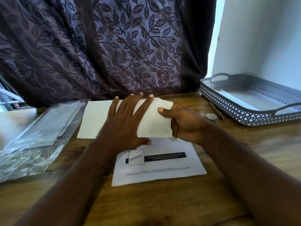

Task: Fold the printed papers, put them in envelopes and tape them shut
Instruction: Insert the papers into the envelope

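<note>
A dark curtain (114, 46) patterned with leaves hangs behind a wooden bench (162, 206), and a white wall fills the upper right of the frame. At the right edge sits a grey perforated tray (228, 110) with handle cut-outs; inside it lies one flat white sheet or envelope (241, 98), and which of the two I cannot tell. At the lower left a crinkled clear plastic packet (37, 132) holds a stack of flat pale sheets.

In the centre of the frame a white envelope (94, 119) lies on the bench, its long axis running left to right across the picture. The left grip (125, 121) rests flat on its middle, fingers straight and spread, tips pointing toward the curtain. The right grip (185, 124) grasps the envelope's right end, thumb on top and curled fingers beneath, lifting that end slightly.

Just below the envelope, partly under its near edge, lies a printed paper (162, 170), also long from left to right, with a black bar across it and lines of text that read upside down from here. A small pale square item (136, 157) sits on the bar's left end.

Between the right grip and the tray stand a small roll of tape (211, 117) and a thin pencil-like stick (216, 110)
</note>
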Tool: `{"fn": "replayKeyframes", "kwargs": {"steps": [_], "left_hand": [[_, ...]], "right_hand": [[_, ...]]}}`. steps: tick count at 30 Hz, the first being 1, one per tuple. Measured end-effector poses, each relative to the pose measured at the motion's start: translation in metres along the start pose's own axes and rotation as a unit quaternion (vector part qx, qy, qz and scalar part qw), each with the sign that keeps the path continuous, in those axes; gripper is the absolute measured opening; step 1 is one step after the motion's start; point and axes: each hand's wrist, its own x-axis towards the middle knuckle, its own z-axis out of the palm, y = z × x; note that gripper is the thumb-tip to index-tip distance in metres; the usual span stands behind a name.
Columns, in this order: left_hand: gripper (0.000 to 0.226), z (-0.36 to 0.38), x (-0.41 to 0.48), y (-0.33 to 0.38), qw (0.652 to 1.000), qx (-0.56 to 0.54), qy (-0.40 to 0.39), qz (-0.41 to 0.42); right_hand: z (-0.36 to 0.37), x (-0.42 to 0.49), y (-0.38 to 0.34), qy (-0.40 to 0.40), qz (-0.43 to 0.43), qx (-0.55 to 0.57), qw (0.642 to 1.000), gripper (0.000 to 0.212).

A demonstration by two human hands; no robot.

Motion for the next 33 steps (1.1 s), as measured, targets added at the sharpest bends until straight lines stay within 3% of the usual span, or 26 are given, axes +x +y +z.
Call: {"fn": "replayKeyframes", "kwargs": {"steps": [7,10,12,14,16,17,21,25,33], "left_hand": [[0.107,-0.006,0.000,-0.002,0.998,0.038,0.050,-0.023],[0.102,-0.006,-0.001,-0.004,0.996,0.046,0.065,-0.045],[0.103,-0.005,-0.003,-0.007,0.995,0.046,0.059,-0.066],[0.108,-0.002,-0.004,-0.010,0.994,0.045,0.041,-0.091],[0.114,0.002,-0.008,-0.015,0.992,0.046,0.022,-0.116],[0.116,0.004,-0.009,-0.017,0.991,0.046,0.012,-0.126],[0.119,0.010,-0.013,-0.022,0.989,0.039,0.000,-0.144],[0.120,0.011,-0.014,-0.024,0.989,0.035,-0.001,-0.146],[0.121,0.014,-0.016,-0.026,0.989,0.029,-0.003,-0.144]], "right_hand": [[-0.004,-0.001,-0.006,-0.011,-0.035,-0.024,0.999,0.040],[-0.011,-0.001,-0.012,0.041,-0.078,-0.007,0.996,0.031],[-0.021,-0.001,-0.015,0.116,-0.100,-0.056,0.987,0.030],[-0.035,0.003,-0.011,0.207,-0.113,-0.231,0.944,0.024],[-0.049,0.011,-0.004,0.250,-0.129,-0.469,0.837,0.014],[-0.052,0.014,0.000,0.241,-0.127,-0.535,0.799,0.010],[-0.054,0.025,0.009,0.186,-0.078,-0.604,0.771,0.044],[-0.055,0.030,0.018,0.148,-0.018,-0.681,0.717,0.080],[-0.057,0.030,0.013,0.144,0.007,-0.646,0.750,0.098]]}}
